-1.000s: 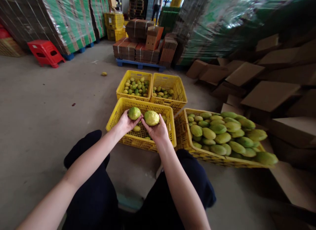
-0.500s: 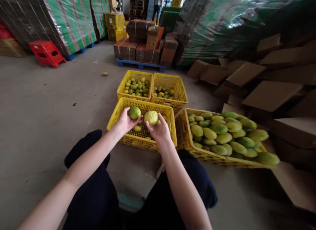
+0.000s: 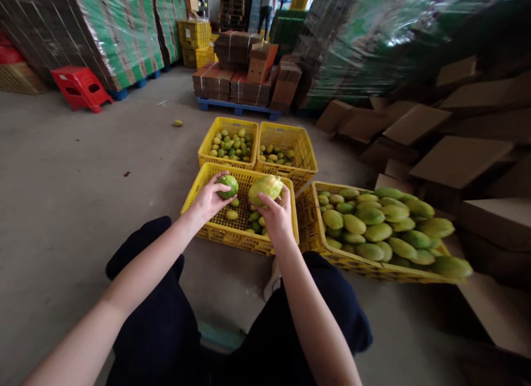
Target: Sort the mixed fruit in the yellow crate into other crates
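Observation:
My left hand (image 3: 212, 199) is closed round a small, rounded green papaya (image 3: 228, 187). Beside it, my right hand (image 3: 276, 213) grips a larger, ridged yellow-green papaya (image 3: 264, 190), its pale end pointing right. Both fruits are held above a yellow plastic crate (image 3: 197, 188) and are apart from each other. Down in that crate lie a small yellow papaya (image 3: 231, 215) and a cluster of green and yellow ones (image 3: 254, 217), partly hidden by my right hand.
To the right, a yellow crate (image 3: 352, 264) is heaped with large papayas (image 3: 377, 231). Two more crates (image 3: 228, 123) (image 3: 307, 145) with small fruit stand behind. Flattened cartons (image 3: 460, 156) pile up at right. A red stool (image 3: 82, 87), one loose fruit (image 3: 177, 123) and a blue pallet (image 3: 238, 107) lie farther off.
My hands have moved slightly apart. The right hand has turned its papaya, which now lies more sideways, and more fruit in the crate shows beneath. The left hand's fingers have shifted round the green papaya.

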A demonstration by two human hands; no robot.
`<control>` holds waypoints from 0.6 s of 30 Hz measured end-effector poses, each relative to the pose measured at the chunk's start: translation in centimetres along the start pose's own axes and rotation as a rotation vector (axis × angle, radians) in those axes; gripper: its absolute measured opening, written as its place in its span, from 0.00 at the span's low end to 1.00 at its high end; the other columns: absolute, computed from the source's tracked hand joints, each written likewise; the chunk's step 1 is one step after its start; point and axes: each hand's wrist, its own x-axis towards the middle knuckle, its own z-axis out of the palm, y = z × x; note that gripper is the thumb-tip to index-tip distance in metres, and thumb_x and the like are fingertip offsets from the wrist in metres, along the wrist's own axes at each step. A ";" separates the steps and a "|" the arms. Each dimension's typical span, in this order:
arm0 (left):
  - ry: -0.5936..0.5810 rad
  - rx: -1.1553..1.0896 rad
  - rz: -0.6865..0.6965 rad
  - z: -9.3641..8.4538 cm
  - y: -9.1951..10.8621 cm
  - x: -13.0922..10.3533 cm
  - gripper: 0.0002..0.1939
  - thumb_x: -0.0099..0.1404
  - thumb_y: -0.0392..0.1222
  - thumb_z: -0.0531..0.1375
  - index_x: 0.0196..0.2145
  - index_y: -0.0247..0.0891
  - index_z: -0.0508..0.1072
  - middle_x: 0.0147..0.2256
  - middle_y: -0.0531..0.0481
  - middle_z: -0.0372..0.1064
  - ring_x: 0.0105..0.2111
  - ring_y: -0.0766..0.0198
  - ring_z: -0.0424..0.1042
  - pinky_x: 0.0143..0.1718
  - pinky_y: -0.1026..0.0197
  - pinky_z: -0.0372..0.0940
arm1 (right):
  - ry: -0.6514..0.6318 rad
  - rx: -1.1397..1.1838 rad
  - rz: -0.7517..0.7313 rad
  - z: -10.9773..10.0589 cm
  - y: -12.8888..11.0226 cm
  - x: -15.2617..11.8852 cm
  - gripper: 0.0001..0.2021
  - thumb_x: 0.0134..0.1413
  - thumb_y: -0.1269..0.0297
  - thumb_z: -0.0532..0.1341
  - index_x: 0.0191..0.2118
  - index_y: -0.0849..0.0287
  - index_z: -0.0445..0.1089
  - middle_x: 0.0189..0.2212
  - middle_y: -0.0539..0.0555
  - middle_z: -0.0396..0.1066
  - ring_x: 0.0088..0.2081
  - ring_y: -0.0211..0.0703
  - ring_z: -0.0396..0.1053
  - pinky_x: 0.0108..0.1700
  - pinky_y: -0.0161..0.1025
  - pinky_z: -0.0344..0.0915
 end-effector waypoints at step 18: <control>-0.163 0.709 0.555 -0.9 -0.4 -0.8 0.27 0.51 0.44 0.74 0.48 0.42 0.73 0.53 0.45 0.74 0.52 0.52 0.74 0.59 0.47 0.66 | -0.125 -0.427 -0.314 -0.9 1.2 -0.4 0.33 0.40 0.60 0.74 0.55 0.48 0.69 0.53 0.54 0.73 0.50 0.51 0.73 0.53 0.51 0.72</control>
